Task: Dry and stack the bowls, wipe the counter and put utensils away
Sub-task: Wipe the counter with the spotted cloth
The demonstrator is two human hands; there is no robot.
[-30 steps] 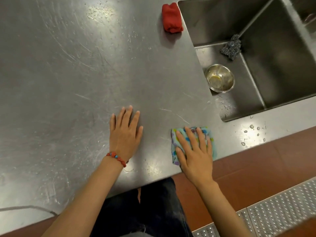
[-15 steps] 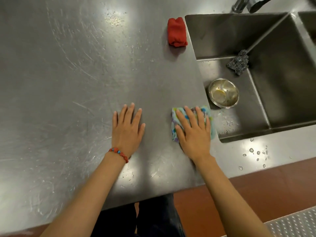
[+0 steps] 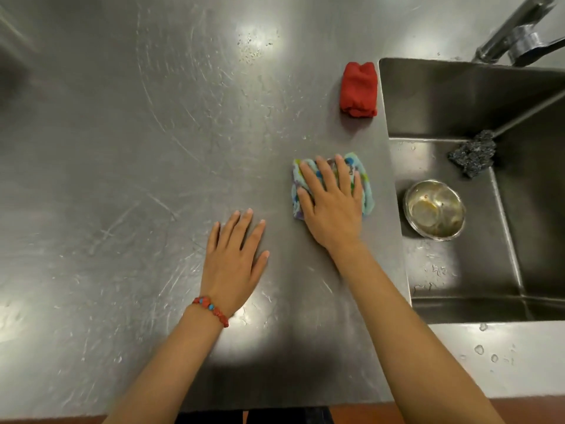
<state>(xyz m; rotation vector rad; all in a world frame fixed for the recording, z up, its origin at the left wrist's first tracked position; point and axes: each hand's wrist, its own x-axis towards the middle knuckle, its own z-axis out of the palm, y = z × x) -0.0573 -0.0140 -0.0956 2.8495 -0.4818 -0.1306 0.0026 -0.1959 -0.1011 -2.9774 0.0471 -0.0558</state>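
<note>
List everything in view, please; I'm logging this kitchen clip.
counter: 1, scratched steel, fills the left and middle
sink: 1, steel, right
tap: 1, steel, top right, behind the sink
bowl: 1, steel, on the sink's raised ledge
scourer: 1, dark grey, far end of that ledge
red cloth: 1, rolled, on the counter by the sink's left rim
patterned cloth: 1, blue, folded, under the right hand
droplets: several, clear, counter in front of the sink
bracelet: 1, red and blue beads, left wrist
left hand: flat on the counter
right hand: pressing the patterned cloth flat
</note>
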